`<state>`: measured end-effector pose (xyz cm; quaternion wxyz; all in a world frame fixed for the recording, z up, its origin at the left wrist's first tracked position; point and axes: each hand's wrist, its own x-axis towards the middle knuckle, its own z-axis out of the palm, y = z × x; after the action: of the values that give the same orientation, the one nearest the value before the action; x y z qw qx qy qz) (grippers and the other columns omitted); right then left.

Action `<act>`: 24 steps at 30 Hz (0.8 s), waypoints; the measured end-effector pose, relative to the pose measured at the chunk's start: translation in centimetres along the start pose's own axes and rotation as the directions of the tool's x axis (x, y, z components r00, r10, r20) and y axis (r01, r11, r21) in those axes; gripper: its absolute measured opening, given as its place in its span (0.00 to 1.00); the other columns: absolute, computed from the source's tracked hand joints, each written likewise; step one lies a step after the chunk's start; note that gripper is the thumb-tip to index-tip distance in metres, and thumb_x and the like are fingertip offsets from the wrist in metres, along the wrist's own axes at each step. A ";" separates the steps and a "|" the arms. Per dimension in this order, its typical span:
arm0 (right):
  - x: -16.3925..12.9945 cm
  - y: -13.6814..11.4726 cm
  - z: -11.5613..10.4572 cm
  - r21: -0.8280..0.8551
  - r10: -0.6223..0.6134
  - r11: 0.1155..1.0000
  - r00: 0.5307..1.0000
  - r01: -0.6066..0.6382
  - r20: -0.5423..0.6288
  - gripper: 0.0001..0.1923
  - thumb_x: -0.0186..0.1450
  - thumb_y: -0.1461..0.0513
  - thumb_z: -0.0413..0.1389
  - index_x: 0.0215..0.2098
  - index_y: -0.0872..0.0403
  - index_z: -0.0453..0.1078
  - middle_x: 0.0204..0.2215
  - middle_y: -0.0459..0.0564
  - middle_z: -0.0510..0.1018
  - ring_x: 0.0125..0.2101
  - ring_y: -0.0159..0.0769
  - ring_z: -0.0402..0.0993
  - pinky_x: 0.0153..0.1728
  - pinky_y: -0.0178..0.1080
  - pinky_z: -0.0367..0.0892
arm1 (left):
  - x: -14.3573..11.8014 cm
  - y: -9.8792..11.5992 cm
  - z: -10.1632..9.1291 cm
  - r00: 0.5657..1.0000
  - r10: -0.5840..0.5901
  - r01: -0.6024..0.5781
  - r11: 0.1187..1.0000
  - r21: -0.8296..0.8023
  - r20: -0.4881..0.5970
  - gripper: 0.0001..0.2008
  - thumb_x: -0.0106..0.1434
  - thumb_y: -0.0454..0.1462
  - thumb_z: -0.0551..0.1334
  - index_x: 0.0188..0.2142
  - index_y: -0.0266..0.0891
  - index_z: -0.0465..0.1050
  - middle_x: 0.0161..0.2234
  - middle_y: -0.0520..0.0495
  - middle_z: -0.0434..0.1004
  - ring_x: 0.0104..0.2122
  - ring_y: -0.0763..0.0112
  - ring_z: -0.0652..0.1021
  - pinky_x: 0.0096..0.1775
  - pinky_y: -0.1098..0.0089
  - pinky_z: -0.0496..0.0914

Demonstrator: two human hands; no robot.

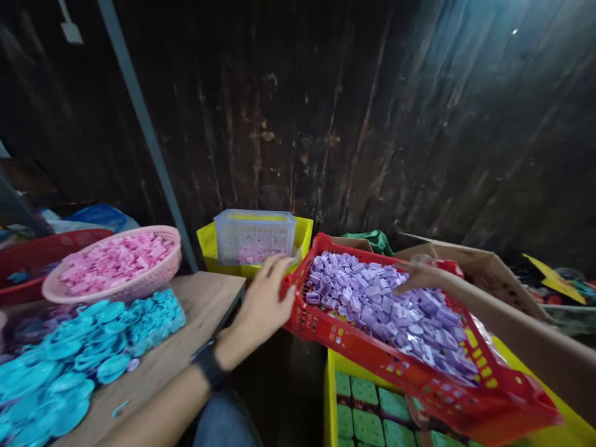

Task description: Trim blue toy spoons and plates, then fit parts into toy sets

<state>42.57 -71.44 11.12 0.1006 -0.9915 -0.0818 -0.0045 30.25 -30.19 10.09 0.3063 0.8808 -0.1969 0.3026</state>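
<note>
A red plastic crate (395, 366) full of small light-purple plastic pieces (372, 292) sits tilted, its right end lower, over a yellow bin. At the crate's left end is my left hand (265, 295), a dark band on its wrist. Its fingers are stretched out, and the thumb lies at or against the crate's rim. From the right, my right arm reaches across the crate. My right hand (412, 276) is blurred above the purple pieces near the far rim, its fingers not distinct.
Green blocks (367, 427) fill the yellow bin (331, 397) below. Behind my left hand, a clear basket (256, 233) sits in another yellow bin (207, 242). On the left, a table (205, 298) bears turquoise pieces (69, 372) and a pink basket (172, 261). Cardboard boxes (484, 279) stand right.
</note>
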 end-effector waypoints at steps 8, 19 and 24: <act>1.3 2.0 4.9 -0.181 0.059 0.983 0.977 -0.021 0.207 0.65 0.38 0.41 0.71 0.68 0.62 0.61 0.61 0.74 0.68 0.62 0.77 0.61 0.61 0.60 0.59 | 7.0 2.5 14.4 0.696 -0.474 0.539 0.841 0.044 0.540 0.32 0.61 0.40 0.67 0.63 0.35 0.64 0.65 0.31 0.66 0.67 0.47 0.64 0.66 0.55 0.59; 1.0 -0.7 6.7 -0.177 -0.037 0.979 0.940 0.102 0.339 0.59 0.30 0.43 0.73 0.57 0.57 0.70 0.49 0.65 0.79 0.56 0.69 0.71 0.54 0.55 0.67 | 7.9 2.1 21.6 0.492 -0.705 0.793 0.605 0.071 0.510 0.46 0.53 0.56 0.71 0.65 0.38 0.62 0.71 0.29 0.53 0.69 0.41 0.61 0.64 0.53 0.62; 1.4 -1.2 7.1 -0.101 -0.049 0.991 0.934 0.091 0.354 0.52 0.35 0.48 0.73 0.56 0.57 0.69 0.47 0.62 0.80 0.50 0.61 0.77 0.49 0.49 0.72 | 8.5 1.7 22.0 0.501 -0.696 0.819 0.574 -0.020 0.515 0.44 0.54 0.53 0.72 0.65 0.37 0.63 0.69 0.30 0.59 0.68 0.47 0.64 0.64 0.59 0.62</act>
<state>43.74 -68.60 4.45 0.0266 -0.9771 -0.1333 0.1638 44.72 -47.29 2.50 0.4663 0.8712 0.1099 -0.1072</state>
